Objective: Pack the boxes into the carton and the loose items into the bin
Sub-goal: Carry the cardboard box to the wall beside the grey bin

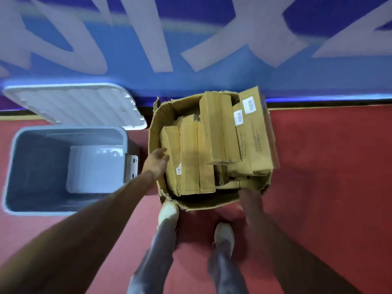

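On the red floor, the carton [164,115] is packed with boxes [212,128]. The left hand [158,161] sits at its left edge, fingers loose and open. The right hand [250,196], at the near-right corner, is too blurry to tell. I'd guess the boxes are about done, so the bin [38,166] is next.

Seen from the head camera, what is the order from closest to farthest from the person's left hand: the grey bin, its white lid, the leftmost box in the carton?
From the left hand:
1. Leftmost box, right beside the hand.
2. Grey bin, to the hand's left.
3. White lid, farther back, behind the bin.
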